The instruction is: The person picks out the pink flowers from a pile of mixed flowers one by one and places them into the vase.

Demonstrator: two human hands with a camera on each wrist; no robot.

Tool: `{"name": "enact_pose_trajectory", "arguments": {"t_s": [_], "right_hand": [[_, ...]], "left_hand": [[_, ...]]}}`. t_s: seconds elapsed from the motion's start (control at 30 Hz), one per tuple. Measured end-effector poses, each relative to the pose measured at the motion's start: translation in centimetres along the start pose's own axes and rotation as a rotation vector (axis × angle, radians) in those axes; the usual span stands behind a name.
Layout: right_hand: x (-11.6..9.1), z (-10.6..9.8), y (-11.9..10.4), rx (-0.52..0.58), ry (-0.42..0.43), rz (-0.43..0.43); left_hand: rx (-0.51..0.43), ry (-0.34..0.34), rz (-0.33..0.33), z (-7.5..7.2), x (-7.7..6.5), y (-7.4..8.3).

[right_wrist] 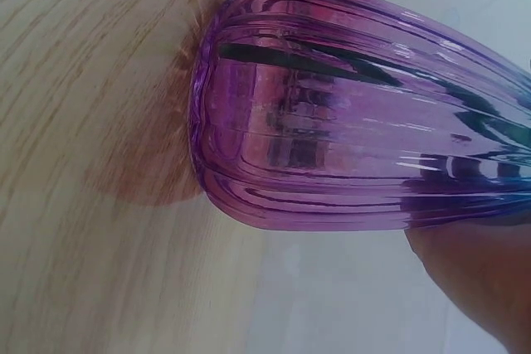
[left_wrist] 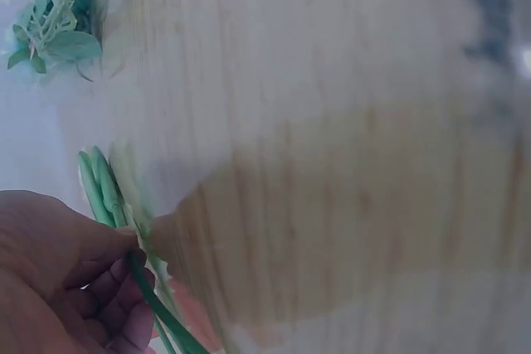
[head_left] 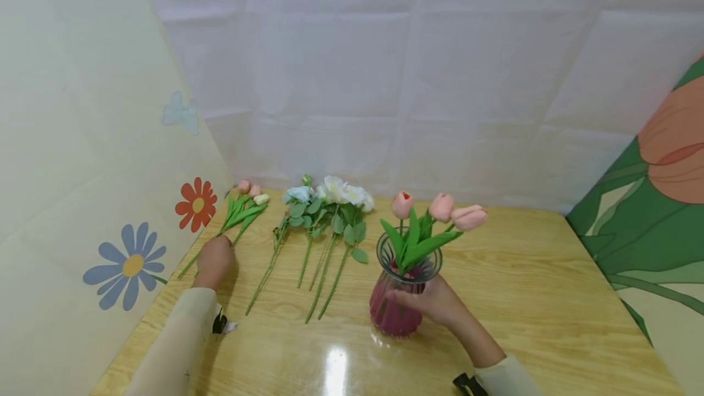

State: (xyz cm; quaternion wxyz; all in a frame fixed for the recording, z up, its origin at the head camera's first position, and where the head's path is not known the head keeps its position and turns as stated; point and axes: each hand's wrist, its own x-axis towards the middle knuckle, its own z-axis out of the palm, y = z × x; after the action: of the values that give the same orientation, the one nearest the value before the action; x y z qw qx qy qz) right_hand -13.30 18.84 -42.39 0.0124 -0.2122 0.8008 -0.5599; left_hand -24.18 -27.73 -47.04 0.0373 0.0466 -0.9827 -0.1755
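At the table's left side my left hand (head_left: 215, 260) pinches the green stem of a tulip (left_wrist: 163, 308) between thumb and fingers, as the left wrist view shows. The heads of the tulips (head_left: 255, 190) there, pink and whitish, point toward the back wall. My right hand (head_left: 437, 302) holds a ribbed glass vase (head_left: 392, 313) round its upper part, the thumb across the front. The vase is pink-purple below with a clear, dark-edged rim, and stands upright. Pink tulips (head_left: 442, 207) with green leaves lean out of its mouth; their stems run down inside the glass.
Between the hands lie a light blue flower (head_left: 298, 194) and white flowers (head_left: 345, 193), their long stems (head_left: 320, 283) pointing toward the front. A pale cloth (head_left: 341, 78) hangs behind the wooden table (head_left: 528, 274). Panels with printed flowers (head_left: 132, 264) border both sides.
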Motion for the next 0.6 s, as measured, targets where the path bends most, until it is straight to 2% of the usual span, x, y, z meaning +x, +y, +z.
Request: {"name": "enact_pose_trajectory", "arguments": {"t_s": [0.4, 0.6], "right_hand": [[0.0, -0.1, 0.0, 0.000, -0.018, 0.024], [0.0, -0.1, 0.0, -0.002, -0.017, 0.024]], "left_hand": [[-0.062, 0.058, 0.025, -0.5, 0.1, 0.5], [-0.080, 0.058, 0.025, -0.7, 0.4, 1.2]]}}
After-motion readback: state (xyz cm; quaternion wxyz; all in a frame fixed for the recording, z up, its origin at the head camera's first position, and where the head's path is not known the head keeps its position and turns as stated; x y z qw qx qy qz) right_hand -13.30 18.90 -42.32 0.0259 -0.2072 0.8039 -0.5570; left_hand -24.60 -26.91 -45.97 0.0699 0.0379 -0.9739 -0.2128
